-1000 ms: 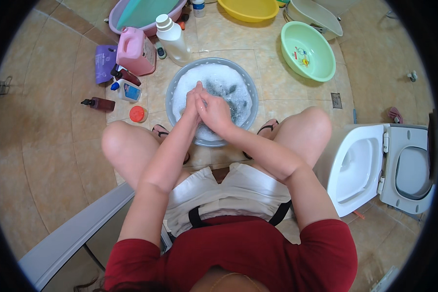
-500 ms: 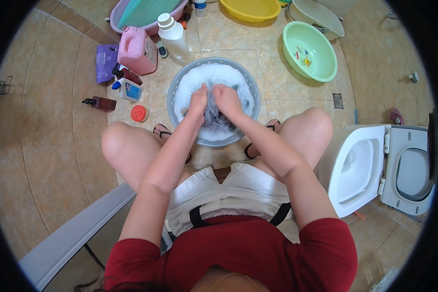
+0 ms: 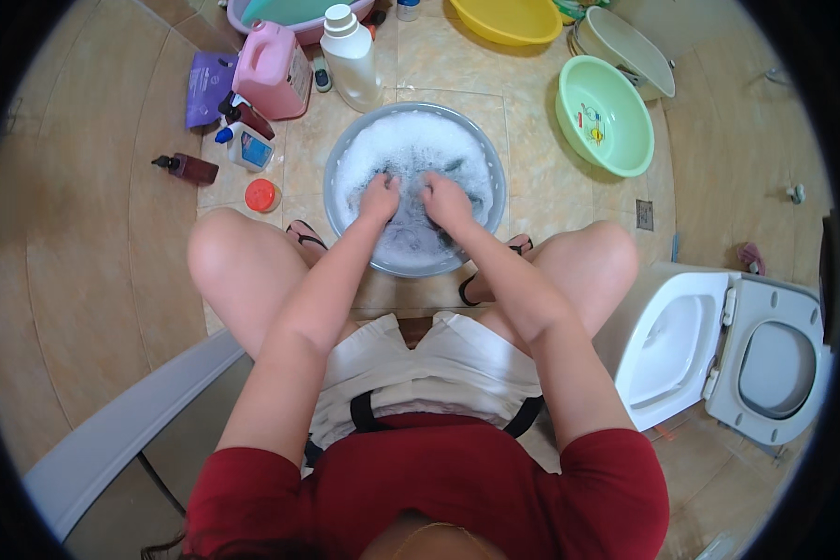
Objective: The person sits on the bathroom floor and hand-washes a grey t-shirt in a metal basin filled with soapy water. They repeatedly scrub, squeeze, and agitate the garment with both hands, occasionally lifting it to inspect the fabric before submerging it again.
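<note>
A grey round basin (image 3: pixel 500 177) stands on the floor between my feet, filled with white suds (image 3: pixel 411 131). Dark grey cloth (image 3: pixel 413 217) lies in the soapy water, mostly sunk, so what kind of garment it is does not show. On the left side of the basin my left hand (image 3: pixel 380 198) is closed, its fingers curled on the cloth at the water's surface. My right hand (image 3: pixel 447 202) is closed too, fingertips bent down onto the cloth a short way to the right. Some of the fingers are hidden by foam.
A white bottle (image 3: pixel 351 65), pink jug (image 3: pixel 273 70), purple pouch (image 3: pixel 208 89) and smaller bottles stand left of the basin, near a red-lidded jar (image 3: pixel 262 195). A green basin (image 3: pixel 607 117) leans at the far right; a yellow basin (image 3: pixel 509 21) lies behind. An open toilet (image 3: pixel 672 350) is at right.
My hands have moved apart and lower into the suds. The bunched cloth held up between them has spread and sunk into the water. The view has shifted slightly.
</note>
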Demonstrator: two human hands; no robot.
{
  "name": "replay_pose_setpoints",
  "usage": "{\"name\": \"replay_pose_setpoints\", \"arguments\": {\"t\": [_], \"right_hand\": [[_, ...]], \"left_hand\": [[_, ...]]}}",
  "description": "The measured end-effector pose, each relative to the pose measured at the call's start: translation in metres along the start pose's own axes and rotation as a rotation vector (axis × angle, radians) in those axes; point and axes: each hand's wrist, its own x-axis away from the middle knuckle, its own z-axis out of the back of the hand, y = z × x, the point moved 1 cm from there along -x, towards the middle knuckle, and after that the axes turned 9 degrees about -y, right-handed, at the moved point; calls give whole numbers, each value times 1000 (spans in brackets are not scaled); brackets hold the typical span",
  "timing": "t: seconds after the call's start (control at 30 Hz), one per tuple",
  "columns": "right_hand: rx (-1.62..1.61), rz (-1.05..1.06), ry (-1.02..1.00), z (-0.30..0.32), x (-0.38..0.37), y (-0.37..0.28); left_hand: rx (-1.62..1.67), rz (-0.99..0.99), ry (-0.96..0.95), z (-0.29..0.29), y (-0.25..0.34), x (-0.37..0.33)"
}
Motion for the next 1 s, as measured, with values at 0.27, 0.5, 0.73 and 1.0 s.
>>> {"name": "replay_pose_setpoints", "arguments": {"t": [0.27, 0.5, 0.73, 1.0], "right_hand": [[-223, 112, 117, 22, 37, -89], [-232, -43, 237, 38, 2, -58], [-294, 170, 141, 35, 46, -106], [-375, -13, 256, 54, 12, -70]], "left_hand": [[1286, 206, -125, 10, 39, 17], [958, 78, -148, 5, 77, 45], [1102, 42, -77, 24, 62, 26], [771, 18, -118, 17, 87, 42]]}}
